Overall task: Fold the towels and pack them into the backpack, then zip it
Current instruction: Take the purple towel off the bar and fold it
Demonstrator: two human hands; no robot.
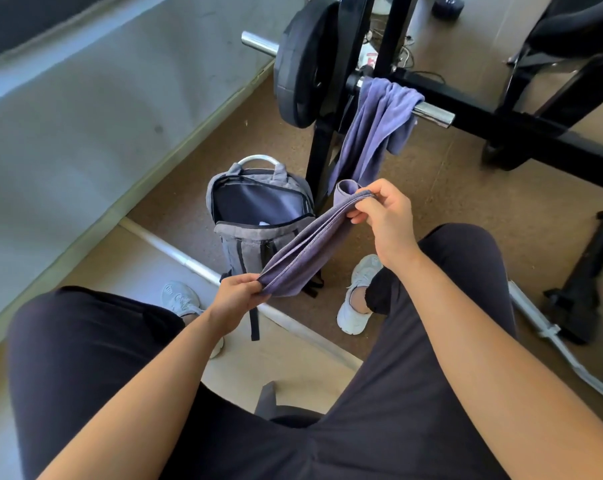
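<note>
No text, label, brand or number can be read on anything here.

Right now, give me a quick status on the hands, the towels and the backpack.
Left hand and right hand grip folded towel ends. Backpack unzipped, upright on floor. Second towel draped on barbell, unfolded. Nothing blocks the opening.

The folded towel (298, 252) covered part of the front of the backpack (258, 216), and the left hand (236, 299) hid its lower strap. The inside of the backpack was too dark to see into, but something small and white showed at the opening. The hanging towel (372, 133) hid a stretch of the barbell (431, 114). The black bench (577, 26) was cut off by the top edge.
</note>
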